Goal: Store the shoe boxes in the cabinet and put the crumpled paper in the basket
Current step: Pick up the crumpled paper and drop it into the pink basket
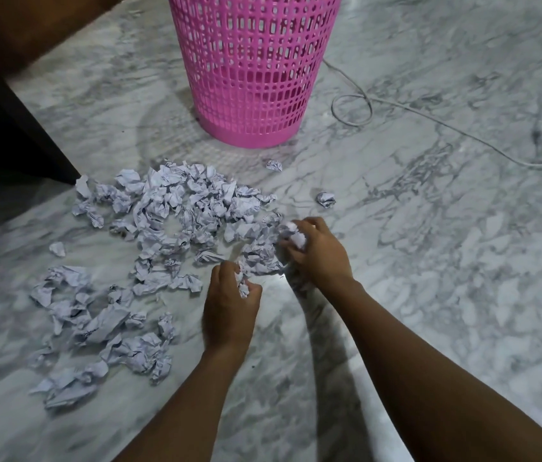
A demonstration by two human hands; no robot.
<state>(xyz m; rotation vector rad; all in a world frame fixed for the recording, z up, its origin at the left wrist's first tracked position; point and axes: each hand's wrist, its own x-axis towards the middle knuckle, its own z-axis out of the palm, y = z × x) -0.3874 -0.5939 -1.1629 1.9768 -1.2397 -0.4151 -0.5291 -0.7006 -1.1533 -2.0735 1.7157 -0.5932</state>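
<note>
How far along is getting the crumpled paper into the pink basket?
Done: apparently little; no paper shows through the pink plastic lattice basket. In hand: the left-hand grip and right-hand grip each hold white crumpled paper wads. Left: the scatter of crumpled printed paper on the grey marble floor, plus two stray balls near the basket. Shoe boxes and cabinet are not in view.

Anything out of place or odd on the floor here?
Yes. Crumpled paper lies strewn across the marble floor in front of the pink basket, two balls stray apart from the pile, and a grey cable loops loose beside the basket.
</note>
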